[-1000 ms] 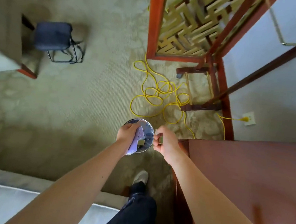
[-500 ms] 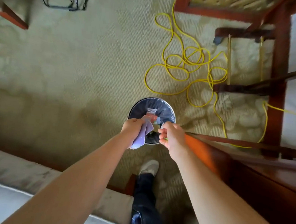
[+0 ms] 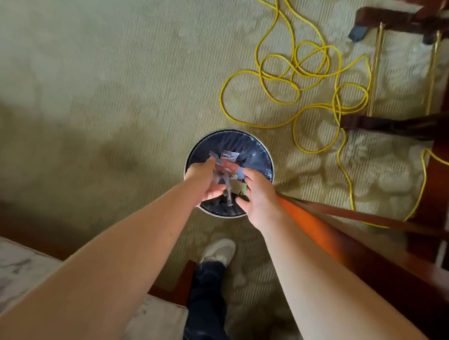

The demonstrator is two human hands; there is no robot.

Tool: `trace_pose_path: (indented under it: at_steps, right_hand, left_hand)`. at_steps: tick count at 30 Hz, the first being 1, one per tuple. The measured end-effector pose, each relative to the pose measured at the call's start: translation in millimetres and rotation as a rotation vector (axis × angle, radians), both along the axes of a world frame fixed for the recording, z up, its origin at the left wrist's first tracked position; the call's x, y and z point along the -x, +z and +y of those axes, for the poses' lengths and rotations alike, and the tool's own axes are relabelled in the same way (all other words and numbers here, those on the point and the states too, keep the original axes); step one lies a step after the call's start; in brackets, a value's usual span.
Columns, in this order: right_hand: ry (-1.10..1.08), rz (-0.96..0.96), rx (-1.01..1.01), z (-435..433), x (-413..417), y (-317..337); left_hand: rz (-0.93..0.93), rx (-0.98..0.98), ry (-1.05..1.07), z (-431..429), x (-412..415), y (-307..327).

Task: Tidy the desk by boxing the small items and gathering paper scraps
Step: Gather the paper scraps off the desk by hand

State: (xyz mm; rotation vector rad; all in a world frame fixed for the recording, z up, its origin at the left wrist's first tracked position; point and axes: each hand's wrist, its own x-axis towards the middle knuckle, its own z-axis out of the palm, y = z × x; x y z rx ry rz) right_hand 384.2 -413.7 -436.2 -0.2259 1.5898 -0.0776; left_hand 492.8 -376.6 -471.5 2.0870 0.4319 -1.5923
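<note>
Both hands hang directly above the bin [image 3: 259, 148] so scraps [image 3: 227, 167] fall inside. Left hand [image 3: 204, 181] grip and right hand [image 3: 258, 196] grip are spread open, holding nothing firmly; blurred scraps lie between them.

Head camera, looking steeply down at the floor.

The single wide-angle view sat at head height and faced almost straight down past both outstretched forearms. It took in the round bin [image 3: 230, 143] near frame centre, the carpet [image 3: 91, 81] around it, and the wearer's own shoe [image 3: 219, 251] directly below, all fairly close.
</note>
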Motion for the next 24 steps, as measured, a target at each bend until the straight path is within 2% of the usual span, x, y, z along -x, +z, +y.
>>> trace_pose_path:
  at_steps: [2,7,14,19,24]
  right_hand:
    - [-0.019,0.027,0.007,-2.5,1.0,2.7]
    - [-0.056,0.038,0.088,1.0,0.7,16.8]
    - [-0.102,0.029,0.152,23.3,17.0,64.2]
    - [-0.131,0.078,0.242,44.8,35.1,128.6]
    - [-0.094,0.028,0.396,80.3,55.9,218.1]
  left_hand:
    - [0.035,-0.005,0.046,0.1,-0.9,1.3]
    - [-0.013,-0.009,0.069,5.3,-0.8,12.3]
    - [-0.057,0.078,0.093,22.5,18.5,69.2]
    - [-0.095,0.220,0.066,38.9,38.3,128.8]
    - [-0.067,0.336,0.062,65.8,67.2,210.5]
